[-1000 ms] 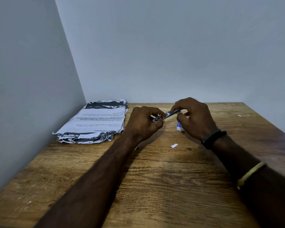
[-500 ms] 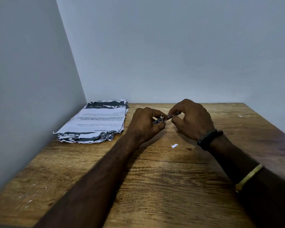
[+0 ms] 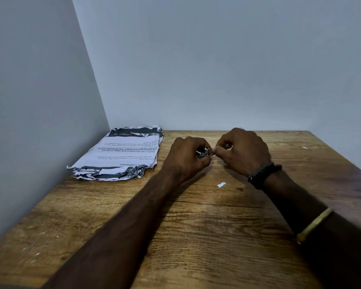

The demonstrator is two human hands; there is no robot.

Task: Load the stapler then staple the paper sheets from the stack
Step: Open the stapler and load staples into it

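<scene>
Left hand (image 3: 187, 158) fingers clamped round small stapler (image 3: 203, 153), held over desk (image 3: 196, 226) middle. Right hand (image 3: 245, 152) fingers pinch its other end. Risk: pinch slips on tiny part, stapler drops, loading fails. Paper stack (image 3: 121, 155) lies left, apart.

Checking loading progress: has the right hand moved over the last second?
Yes. The right hand shifted slightly left, toward the stack, judged against the unmoved scrap.
</scene>
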